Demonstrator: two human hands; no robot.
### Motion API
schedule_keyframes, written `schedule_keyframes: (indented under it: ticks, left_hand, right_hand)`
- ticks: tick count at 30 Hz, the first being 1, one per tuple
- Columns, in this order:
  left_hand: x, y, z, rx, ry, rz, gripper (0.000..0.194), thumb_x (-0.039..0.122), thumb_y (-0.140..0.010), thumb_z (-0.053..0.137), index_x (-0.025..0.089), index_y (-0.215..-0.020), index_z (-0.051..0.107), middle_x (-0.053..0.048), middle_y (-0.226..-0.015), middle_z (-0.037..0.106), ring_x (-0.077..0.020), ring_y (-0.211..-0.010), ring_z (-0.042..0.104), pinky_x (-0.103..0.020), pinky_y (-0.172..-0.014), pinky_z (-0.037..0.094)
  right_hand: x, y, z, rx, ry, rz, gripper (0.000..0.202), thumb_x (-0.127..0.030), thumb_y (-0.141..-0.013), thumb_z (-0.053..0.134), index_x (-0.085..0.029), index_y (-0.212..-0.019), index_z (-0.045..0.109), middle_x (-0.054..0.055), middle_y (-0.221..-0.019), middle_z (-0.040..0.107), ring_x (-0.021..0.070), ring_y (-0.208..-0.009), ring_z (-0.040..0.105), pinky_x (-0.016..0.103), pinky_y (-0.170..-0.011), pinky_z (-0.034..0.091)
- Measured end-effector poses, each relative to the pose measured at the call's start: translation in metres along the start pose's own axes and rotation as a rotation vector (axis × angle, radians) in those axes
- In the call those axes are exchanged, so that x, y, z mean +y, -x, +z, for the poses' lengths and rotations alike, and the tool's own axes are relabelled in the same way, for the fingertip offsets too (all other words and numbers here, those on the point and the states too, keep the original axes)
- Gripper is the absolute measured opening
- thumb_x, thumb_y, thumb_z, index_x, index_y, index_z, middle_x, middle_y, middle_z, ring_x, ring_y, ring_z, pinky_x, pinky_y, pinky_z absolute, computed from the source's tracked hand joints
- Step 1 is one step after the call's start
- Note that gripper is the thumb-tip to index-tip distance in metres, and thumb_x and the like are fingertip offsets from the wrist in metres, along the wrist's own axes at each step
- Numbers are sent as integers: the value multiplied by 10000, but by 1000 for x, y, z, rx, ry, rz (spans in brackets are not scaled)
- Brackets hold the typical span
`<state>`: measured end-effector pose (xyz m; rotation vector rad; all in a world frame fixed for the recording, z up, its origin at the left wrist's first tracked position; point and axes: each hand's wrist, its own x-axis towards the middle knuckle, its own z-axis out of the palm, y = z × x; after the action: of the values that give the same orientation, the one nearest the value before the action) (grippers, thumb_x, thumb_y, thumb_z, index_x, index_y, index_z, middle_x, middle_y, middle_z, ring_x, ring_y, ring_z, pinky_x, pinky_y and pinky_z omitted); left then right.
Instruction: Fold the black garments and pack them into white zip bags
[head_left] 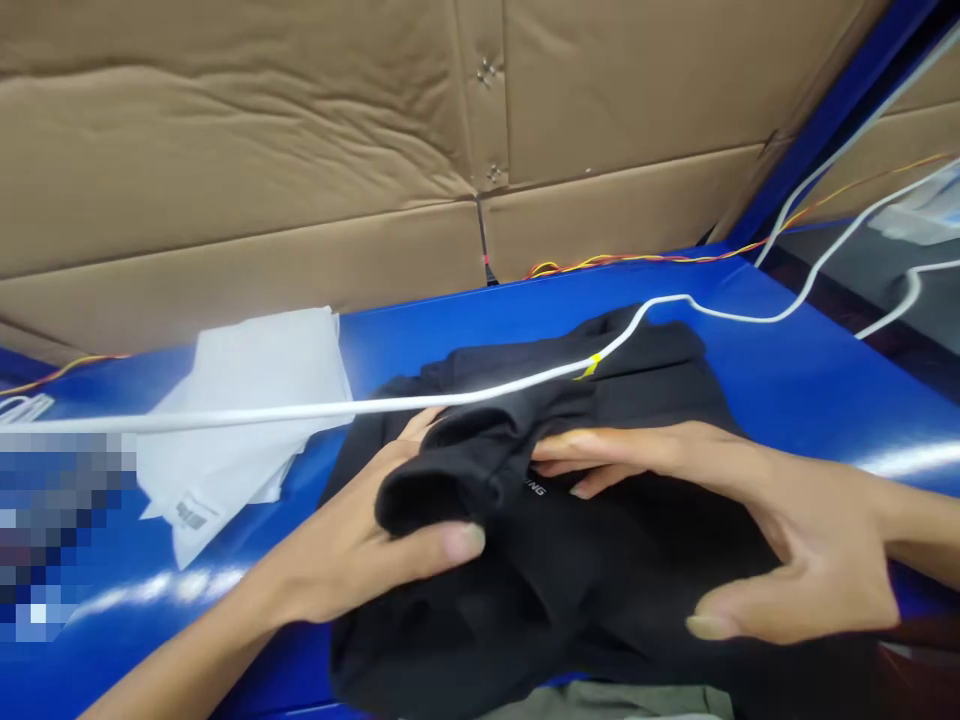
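Observation:
A black garment (540, 580) lies bunched on the blue table, with part of a white printed word showing near its middle. My left hand (382, 530) is closed round a rolled-up fold of it, thumb in front and fingers behind the cloth. On the right, my right hand (750, 510) rests over the garment with thumb and fingers wide apart. Its fingertips touch the cloth beside the fold and are partly tucked behind it. A white cable (465, 398) with a bit of yellow tape crosses in front of the garment's far part.
White plastic bags (255, 390) with a printed label lie at the left on the blue table (810, 370). Brown cardboard (262, 130) lines the back. Red and yellow wires (637, 260) run along its foot. A grey-green cloth (615, 700) shows at the front edge.

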<state>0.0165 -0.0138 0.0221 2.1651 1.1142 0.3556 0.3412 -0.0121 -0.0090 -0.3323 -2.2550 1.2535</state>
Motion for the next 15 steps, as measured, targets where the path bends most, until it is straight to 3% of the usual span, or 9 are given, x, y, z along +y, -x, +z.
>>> schedule_keyframes:
  ticks: [2,5,7,10,15]
  left_hand:
    - [-1,0,4,40,109,-101,659,797,-992,425,236,-864,745,-49,-1150,798,-333,-1113,729,-451,-1005,644]
    - [-8,-1,8,123,362,-271,496,670,-970,553,225,-832,724,-20,-993,825,-307,-941,774,-422,-858,689]
    - [-13,-1,10,148,539,-376,432,627,-950,600,226,-919,759,8,-990,837,-319,-989,798,-427,-886,690]
    - [-15,-2,9,147,734,-425,419,609,-932,623,231,-958,801,19,-1018,852,-344,-1077,804,-463,-975,676]
    - [-9,-3,8,199,811,-432,421,623,-883,687,229,-926,828,5,-1021,860,-393,-1207,759,-518,-1060,648]
  right_hand:
    - [5,-1,5,49,197,-90,867,-303,-937,779,-245,-1684,343,161,-1617,560,266,-1477,567,390,-1180,514]
    - [15,-3,10,144,522,-248,687,-345,-979,736,-160,-1591,485,198,-1424,693,285,-1338,657,420,-1134,554]
    - [20,-4,13,189,687,-292,570,-347,-991,719,-137,-1502,579,199,-1305,729,301,-1221,686,448,-1067,583]
    - [22,-4,16,266,782,-268,456,-300,-994,698,-145,-1418,637,190,-1225,711,304,-1141,676,468,-998,590]
    - [19,-8,17,395,667,-141,586,-498,-933,761,-195,-1415,623,126,-1120,579,267,-989,637,396,-775,612]
